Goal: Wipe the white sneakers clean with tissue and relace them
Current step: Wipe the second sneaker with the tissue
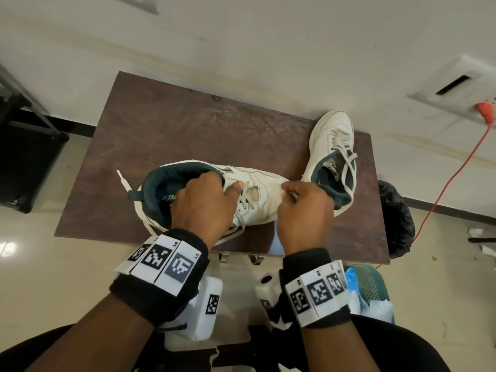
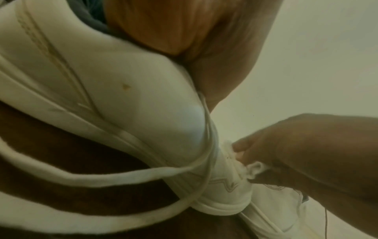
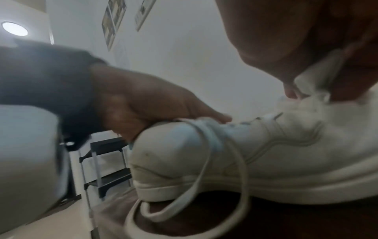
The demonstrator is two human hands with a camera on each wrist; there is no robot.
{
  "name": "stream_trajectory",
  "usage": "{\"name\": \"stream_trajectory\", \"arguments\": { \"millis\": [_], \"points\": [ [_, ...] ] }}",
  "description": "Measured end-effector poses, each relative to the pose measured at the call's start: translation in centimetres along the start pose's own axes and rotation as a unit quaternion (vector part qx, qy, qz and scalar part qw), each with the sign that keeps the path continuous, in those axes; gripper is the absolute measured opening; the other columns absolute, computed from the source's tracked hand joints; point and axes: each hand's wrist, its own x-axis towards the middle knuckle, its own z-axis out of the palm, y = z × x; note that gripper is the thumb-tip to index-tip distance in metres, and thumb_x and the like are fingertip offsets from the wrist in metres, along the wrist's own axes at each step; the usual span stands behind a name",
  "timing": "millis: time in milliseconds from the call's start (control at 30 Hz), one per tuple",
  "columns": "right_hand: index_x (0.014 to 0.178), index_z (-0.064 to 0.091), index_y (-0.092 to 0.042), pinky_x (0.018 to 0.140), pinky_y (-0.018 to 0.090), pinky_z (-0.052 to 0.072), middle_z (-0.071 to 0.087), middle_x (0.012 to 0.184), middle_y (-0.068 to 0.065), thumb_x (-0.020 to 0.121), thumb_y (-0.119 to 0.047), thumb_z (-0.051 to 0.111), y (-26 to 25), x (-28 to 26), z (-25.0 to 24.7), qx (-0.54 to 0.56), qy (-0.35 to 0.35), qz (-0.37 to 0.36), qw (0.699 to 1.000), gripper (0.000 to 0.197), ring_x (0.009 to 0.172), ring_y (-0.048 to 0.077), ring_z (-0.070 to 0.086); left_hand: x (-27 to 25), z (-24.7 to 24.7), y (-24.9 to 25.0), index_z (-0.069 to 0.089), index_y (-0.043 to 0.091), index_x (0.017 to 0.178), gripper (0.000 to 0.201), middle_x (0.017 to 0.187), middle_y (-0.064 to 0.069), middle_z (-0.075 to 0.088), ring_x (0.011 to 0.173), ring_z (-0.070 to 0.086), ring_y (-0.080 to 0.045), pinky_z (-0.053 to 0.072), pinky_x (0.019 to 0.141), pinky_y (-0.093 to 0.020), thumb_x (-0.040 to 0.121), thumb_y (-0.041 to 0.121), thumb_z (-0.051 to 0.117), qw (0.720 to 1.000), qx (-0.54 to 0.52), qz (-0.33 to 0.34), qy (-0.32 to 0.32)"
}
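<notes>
White leather sneaker [image 1: 257, 194] with dark green lining lies on the brown wooden table [image 1: 166, 135], long axis left-right, toe right, directly under both my hands. Left hand [image 1: 204, 202] grips the collar; right hand [image 1: 303, 208], nearer the toe, pinches a crumpled white tissue [image 2: 253, 168] against the vamp. Insole text starts "sp", rest hidden.

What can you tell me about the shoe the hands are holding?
The near sneaker is white, leather-looking, with a dark green lining. It lies across the brown table, toe to the right. Its laces hang loose over the side. The left hand grips its collar. The right hand presses a white tissue on its toe.
</notes>
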Motion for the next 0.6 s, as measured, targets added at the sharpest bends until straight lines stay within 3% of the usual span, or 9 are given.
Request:
{"name": "stream_trajectory", "arguments": {
  "millis": [100, 167, 267, 367, 500, 600],
  "points": [
    [0.104, 0.073, -0.012, 0.08, 0.018, 0.044, 0.07, 0.105, 0.005, 0.087, -0.003, 0.057, -1.1, -1.4, 0.7, -0.001, -0.096, -0.046, 0.994, 0.025, 0.096, 0.018, 0.064, 0.1, 0.1, 0.1, 0.042, 0.022, 0.063, 0.043, 0.066, -0.001, 0.052, 0.07, 0.057, -0.027, 0.039, 0.062, -0.035, 0.092, 0.052, 0.05, 1.0, -0.019, -0.01, -0.003],
    [0.099, 0.074, -0.011, 0.077, 0.021, 0.045, 0.07, 0.098, 0.008, 0.085, -0.002, 0.058, -1.1, -1.8, 1.1, 0.04, -0.12, -0.07, 0.989, 0.023, 0.09, 0.021, 0.063, 0.1, 0.1, 0.1, 0.042, 0.021, 0.062, 0.044, 0.062, 0.0, 0.049, 0.068, 0.056, -0.026, 0.038, 0.061, -0.034, 0.092, 0.051, 0.051, 0.999, -0.031, -0.015, -0.003],
    [0.1, 0.074, -0.013, 0.086, 0.027, 0.05, 0.072, 0.099, 0.005, 0.086, -0.005, 0.058, -0.1, -0.7, 0.6, 0.062, -0.068, -0.046, 0.995, 0.022, 0.093, 0.018, 0.065, 0.2, -0.1, 0.1, 0.038, 0.02, 0.06, 0.047, 0.059, 0.001, 0.044, 0.064, 0.05, -0.026, 0.034, 0.059, -0.033, 0.092, 0.051, 0.051, 0.999, -0.045, -0.022, 0.0],
    [0.102, 0.073, -0.011, 0.088, 0.022, 0.046, 0.071, 0.104, 0.006, 0.087, -0.003, 0.058, 1.0, 1.1, -0.2, 0.029, 0.002, -0.016, 0.999, 0.023, 0.096, 0.02, 0.066, 0.2, -0.5, 0.3, 0.035, 0.019, 0.058, 0.048, 0.057, 0.002, 0.04, 0.061, 0.044, -0.024, 0.026, 0.053, -0.033, 0.093, 0.048, 0.052, 0.997, -0.071, -0.03, 0.008],
    [0.105, 0.072, -0.015, 0.086, 0.019, 0.044, 0.069, 0.108, 0.002, 0.088, -0.005, 0.057, 0.6, -0.6, 1.5, 0.026, -0.021, -0.028, 0.999, 0.024, 0.098, 0.014, 0.063, 0.3, -0.5, 0.7, 0.037, 0.02, 0.059, 0.046, 0.058, 0.003, 0.042, 0.055, 0.04, -0.016, 0.025, 0.051, -0.032, 0.094, 0.045, 0.054, 0.993, -0.11, -0.046, 0.007],
    [0.099, 0.072, -0.014, 0.082, 0.016, 0.046, 0.07, 0.099, -0.001, 0.086, -0.001, 0.061, 0.0, -3.6, 2.6, 0.1, -0.012, -0.04, 0.994, 0.022, 0.091, 0.006, 0.06, 0.2, -0.6, 0.7, 0.04, 0.018, 0.061, 0.044, 0.06, 0.003, 0.045, 0.055, 0.041, -0.014, 0.027, 0.053, -0.032, 0.094, 0.044, 0.054, 0.99, -0.126, -0.057, 0.006]
  ]
}}
